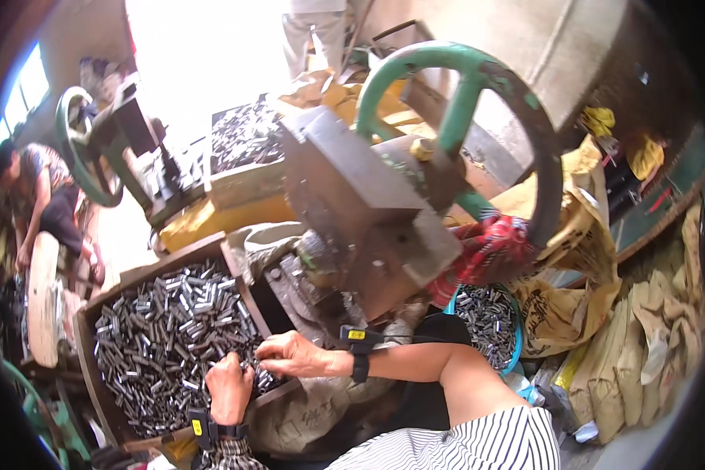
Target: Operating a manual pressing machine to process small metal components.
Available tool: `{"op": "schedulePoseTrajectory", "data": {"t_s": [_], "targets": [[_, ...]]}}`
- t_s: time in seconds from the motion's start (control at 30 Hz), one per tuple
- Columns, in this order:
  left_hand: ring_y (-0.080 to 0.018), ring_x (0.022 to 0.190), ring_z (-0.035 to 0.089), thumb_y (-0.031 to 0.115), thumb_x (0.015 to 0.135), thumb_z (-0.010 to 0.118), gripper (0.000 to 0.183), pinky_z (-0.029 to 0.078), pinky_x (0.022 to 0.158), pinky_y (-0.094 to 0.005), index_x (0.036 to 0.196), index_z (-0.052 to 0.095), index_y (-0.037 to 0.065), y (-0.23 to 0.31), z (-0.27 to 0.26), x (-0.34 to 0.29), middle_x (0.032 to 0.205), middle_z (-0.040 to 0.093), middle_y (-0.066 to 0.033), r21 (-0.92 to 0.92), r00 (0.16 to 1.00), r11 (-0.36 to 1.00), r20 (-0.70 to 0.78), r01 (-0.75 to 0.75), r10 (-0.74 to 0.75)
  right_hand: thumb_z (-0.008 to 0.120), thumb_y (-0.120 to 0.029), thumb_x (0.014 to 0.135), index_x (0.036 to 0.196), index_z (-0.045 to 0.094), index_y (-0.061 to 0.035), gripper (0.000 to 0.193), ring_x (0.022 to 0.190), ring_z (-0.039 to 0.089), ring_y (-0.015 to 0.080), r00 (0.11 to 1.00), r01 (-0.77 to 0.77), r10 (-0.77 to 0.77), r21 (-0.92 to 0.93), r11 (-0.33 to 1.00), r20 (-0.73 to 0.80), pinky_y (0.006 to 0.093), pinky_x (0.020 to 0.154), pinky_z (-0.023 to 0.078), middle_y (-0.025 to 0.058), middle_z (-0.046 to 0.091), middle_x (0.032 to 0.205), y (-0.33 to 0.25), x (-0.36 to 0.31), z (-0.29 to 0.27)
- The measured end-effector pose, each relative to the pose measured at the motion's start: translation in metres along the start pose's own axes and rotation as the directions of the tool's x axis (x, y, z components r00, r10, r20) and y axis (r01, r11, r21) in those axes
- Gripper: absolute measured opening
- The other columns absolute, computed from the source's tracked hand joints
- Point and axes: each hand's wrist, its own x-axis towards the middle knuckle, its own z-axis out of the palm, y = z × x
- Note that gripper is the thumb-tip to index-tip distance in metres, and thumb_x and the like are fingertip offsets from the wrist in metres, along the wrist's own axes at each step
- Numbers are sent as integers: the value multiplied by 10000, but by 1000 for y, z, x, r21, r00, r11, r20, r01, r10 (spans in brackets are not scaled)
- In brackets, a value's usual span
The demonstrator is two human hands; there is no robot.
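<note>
A wooden box full of small dark and shiny metal cylinders stands to the left in front of me. Over its near right corner my left hand is closed, its fingertips turned toward the pieces. My right hand reaches in from the right with its fingers drawn together, close beside the left. Whatever sits between the fingers of either hand is too small or hidden to make out. Just beyond my right hand stands a heavy hand press with a large green wheel.
A blue-rimmed basket of metal pieces stands right of the press, near a red checked cloth. Sacks lie at the right. Behind are another pile of pieces and a second press. One person sits far left; another stands behind.
</note>
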Motion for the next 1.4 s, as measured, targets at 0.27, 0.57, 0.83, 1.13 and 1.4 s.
{"op": "schedulePoseTrajectory", "data": {"t_s": [0.27,0.57,0.83,1.13,1.4], "targets": [[-135,488,578,104,870,568,109,425,415,-256,885,556,-4,-2,-12,3,666,592,-82,-690,962,671,217,271,-165,573,-87,813,1056,504,17,273,549,550,127,995,-58,58,3,998,-83,293,529,457,80,573,681,-5,1,-5],[-89,470,542,136,919,533,101,441,399,-192,951,511,42,8,-19,5,658,571,-48,-934,936,151,294,325,-195,584,-118,773,852,558,37,176,631,529,142,987,33,-37,-25,999,-154,316,602,446,117,562,669,-13,3,-9],[-35,494,472,142,858,607,149,372,417,-183,937,584,19,13,-35,-10,640,531,17,-892,928,278,302,356,-219,605,-199,844,900,602,11,217,541,565,126,954,193,-208,-88,977,-217,300,528,464,101,602,718,4,11,9],[-31,520,524,144,846,648,202,417,462,-166,989,634,2,3,-18,5,708,610,9,-901,915,158,390,403,-106,593,-156,893,917,606,-6,153,489,564,61,932,-332,363,425,842,10,178,419,437,33,619,692,-11,8,-17],[-25,522,516,147,849,646,196,407,456,-167,976,642,-2,-2,-20,0,653,589,15,-884,898,166,420,437,-132,592,-166,894,949,609,-3,173,540,586,56,892,-443,398,236,865,213,171,445,421,16,623,714,-14,11,-17]]}}
